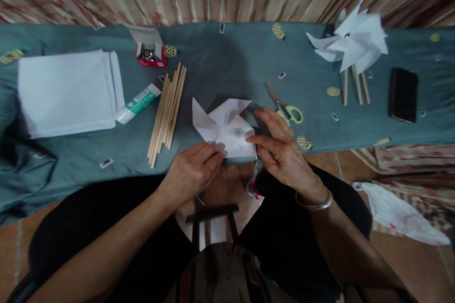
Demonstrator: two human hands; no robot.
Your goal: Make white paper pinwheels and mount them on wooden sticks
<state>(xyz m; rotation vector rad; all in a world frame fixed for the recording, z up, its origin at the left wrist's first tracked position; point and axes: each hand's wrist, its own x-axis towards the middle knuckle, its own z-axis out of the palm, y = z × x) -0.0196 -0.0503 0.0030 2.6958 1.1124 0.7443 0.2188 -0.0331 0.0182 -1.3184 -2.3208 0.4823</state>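
A white paper pinwheel [227, 125] with folded blades lies near the table's front edge, in front of me. My left hand [197, 165] is closed, its thumb and fingers pinching the pinwheel's lower left edge. On the other side, my right hand [280, 149] has its fingers spread, with the index fingertip resting on the right blade. Green-handled scissors [289, 111] lie just beyond that hand. To the left of the pinwheel is a bundle of several wooden sticks [167, 113].
White paper sheets [67, 94] are stacked at left beside a green-and-white glue tube [138, 103]. Behind stands an open red box [151, 61] of small metal pieces. Finished-looking pinwheels on sticks [366, 40] and a black phone [403, 94] lie at right on the green cloth [249, 73].
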